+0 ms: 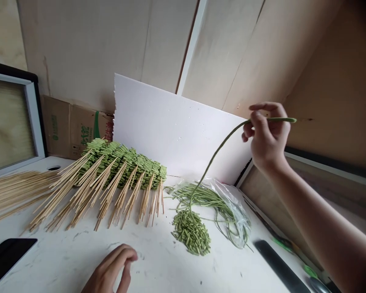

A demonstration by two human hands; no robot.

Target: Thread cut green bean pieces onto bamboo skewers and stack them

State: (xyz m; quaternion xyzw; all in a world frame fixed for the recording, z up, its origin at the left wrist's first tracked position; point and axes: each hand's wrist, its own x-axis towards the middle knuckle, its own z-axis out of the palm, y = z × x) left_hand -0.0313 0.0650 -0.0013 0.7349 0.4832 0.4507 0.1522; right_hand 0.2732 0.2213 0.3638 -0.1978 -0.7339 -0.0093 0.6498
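One long green stalk [219,148] is pinched near its top end by the R hand [266,138], grip closed between thumb and fingers, raised well above the worktop [158,264]; its lower end hangs into the bundle of stalks [210,197] in the clear plastic bag [236,219]. L hand [111,270] rests low on the worktop, grip loosely curled, holding nothing. Step in hand, by judgement: drawing a single stalk from the bundle. Next move calls for a lift until the tail clears the bag w/o dragging neighbours; cut pieces [191,232] lie just beside; loaded skewers [122,167] to the L.
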